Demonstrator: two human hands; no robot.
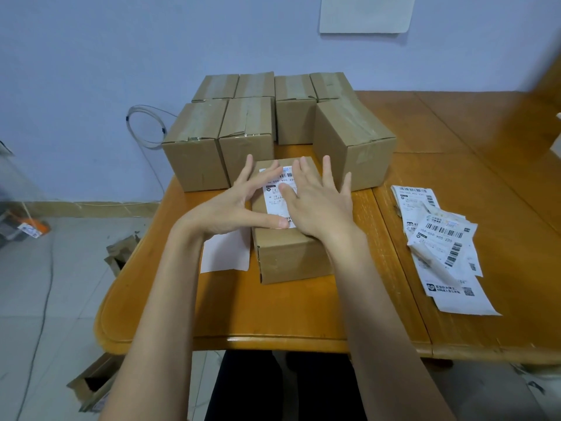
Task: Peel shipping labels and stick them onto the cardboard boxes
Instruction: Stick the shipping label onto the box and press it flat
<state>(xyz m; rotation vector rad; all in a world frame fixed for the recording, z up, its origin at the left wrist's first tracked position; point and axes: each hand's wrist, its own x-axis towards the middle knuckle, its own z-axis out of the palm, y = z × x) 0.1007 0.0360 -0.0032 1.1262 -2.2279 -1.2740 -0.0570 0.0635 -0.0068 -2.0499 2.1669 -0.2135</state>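
Observation:
A small cardboard box [290,259] lies on the wooden table right in front of me. A white shipping label [277,205] with barcodes lies flat on its top face. My left hand [233,205] rests on the label's left side, fingers spread. My right hand [318,202] presses flat on the label's right side, fingers apart. Neither hand grips anything. A blank white backing sheet [226,255] lies on the table just left of the box. A loose pile of shipping labels [440,238] sits to the right.
Several taped cardboard boxes [267,126] stand in rows behind the labelled box. The table's front edge [243,341] is near my body. Cardboard scraps [121,253] and an open carton [94,384] lie on the tiled floor at left.

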